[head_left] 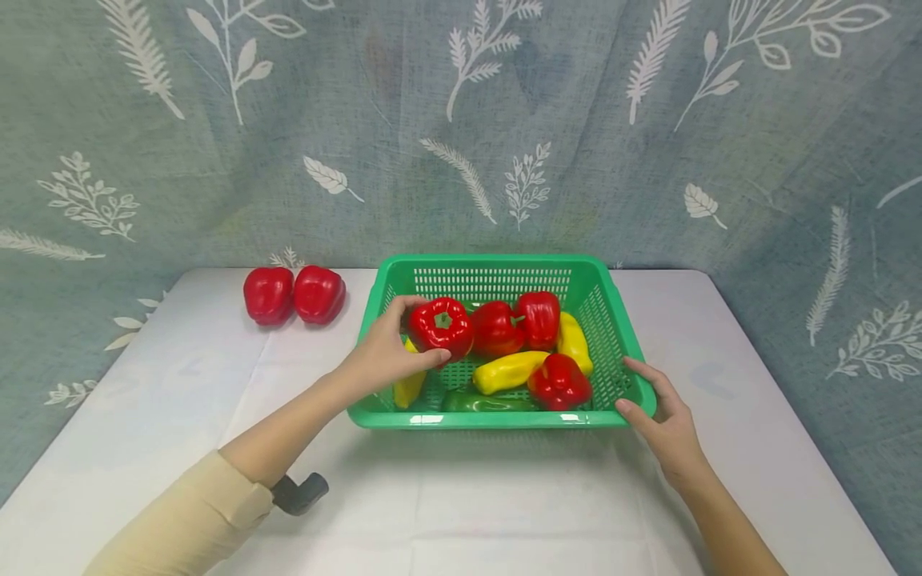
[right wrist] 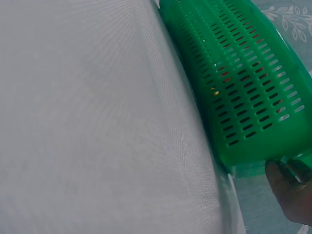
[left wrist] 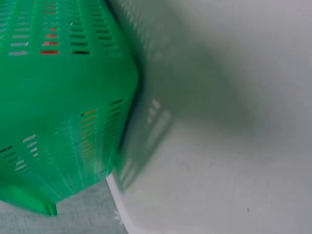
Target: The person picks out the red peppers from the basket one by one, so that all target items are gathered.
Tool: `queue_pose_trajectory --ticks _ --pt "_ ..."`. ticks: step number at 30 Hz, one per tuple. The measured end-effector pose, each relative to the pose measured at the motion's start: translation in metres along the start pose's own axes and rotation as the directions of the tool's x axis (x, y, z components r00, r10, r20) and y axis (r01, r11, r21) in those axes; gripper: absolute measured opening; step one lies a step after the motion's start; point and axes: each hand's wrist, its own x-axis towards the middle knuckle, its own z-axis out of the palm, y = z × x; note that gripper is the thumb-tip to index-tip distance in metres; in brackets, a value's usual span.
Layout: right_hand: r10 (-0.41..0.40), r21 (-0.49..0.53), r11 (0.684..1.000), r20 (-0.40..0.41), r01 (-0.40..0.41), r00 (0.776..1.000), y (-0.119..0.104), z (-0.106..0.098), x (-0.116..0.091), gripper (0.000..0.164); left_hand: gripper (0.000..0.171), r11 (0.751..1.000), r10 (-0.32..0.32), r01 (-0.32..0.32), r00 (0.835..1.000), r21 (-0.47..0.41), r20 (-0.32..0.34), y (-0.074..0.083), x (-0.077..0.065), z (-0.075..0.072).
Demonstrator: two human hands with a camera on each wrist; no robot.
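In the head view, a green plastic basket point(head_left: 497, 420) with slotted walls stands on the white table. Inside its left end my left hand point(head_left: 389, 350) grips a glossy red bell pepper point(head_left: 456, 340), thumb at the front and fingers behind. Two more red bell peppers, one in the middle point(head_left: 495, 332) and one further back point(head_left: 539, 320), lie just right of it. My right hand point(head_left: 668, 432) holds the basket's front right corner, its thumb on the front rim. The left wrist view shows the basket wall point(left wrist: 53, 92) but no hand; the right wrist view catches my right hand at the corner.
Two red bell peppers point(head_left: 269, 296) point(head_left: 319, 294) sit side by side left of the basket. Yellow peppers point(head_left: 507, 372), a green pepper point(head_left: 486, 402) and another red pepper point(head_left: 560, 382) lie inside it. A patterned grey-green cloth point(head_left: 403, 160) hangs behind the table.
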Motion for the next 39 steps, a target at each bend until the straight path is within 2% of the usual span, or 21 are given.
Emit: queue_pose_trajectory --ticks 5,10,17,21,25,29,33,39 --pt "0.015 0.002 1.0 0.002 -0.015 1.0 0.0 0.0 0.0 0.054 0.079 1.0 0.008 -0.007 0.998 0.003 -0.064 0.0 0.003 -0.01" --pt "0.019 -0.007 1.0 0.001 -0.019 1.0 0.0 0.0 0.0 0.054 0.078 0.999 0.04 -0.044 0.99 -0.03 -0.137 0.001 0.004 -0.021" --pt "0.009 0.007 1.0 0.002 -0.009 1.0 0.0 -0.001 -0.001 0.054 0.076 0.989 0.092 -0.117 0.966 -0.09 -0.242 0.005 0.001 -0.04" --pt "0.013 0.005 1.0 0.008 -0.013 1.0 0.0 -0.001 0.0 0.054 0.075 0.987 0.095 -0.129 0.949 -0.096 -0.3 0.004 -0.001 -0.053" --pt "0.018 0.001 1.0 0.01 -0.018 1.0 0.0 -0.002 0.001 0.053 0.076 0.988 0.079 -0.121 0.932 -0.099 -0.353 0.003 -0.002 -0.066" --pt "0.019 0.013 1.0 0.009 -0.019 1.0 0.001 -0.002 0.001 0.053 0.076 0.992 0.039 -0.084 0.914 -0.094 -0.405 -0.002 -0.003 -0.076" --pt "0.016 0.026 1.0 0.006 -0.016 1.0 0.001 -0.002 0.0 0.053 0.074 0.992 0.011 -0.068 0.891 -0.11 -0.454 -0.009 -0.003 -0.083" --pt "0.013 0.031 0.999 0.005 -0.014 1.0 0.001 -0.002 0.0 0.053 0.074 0.996 -0.016 -0.033 0.86 -0.086 -0.511 -0.023 -0.007 -0.09"
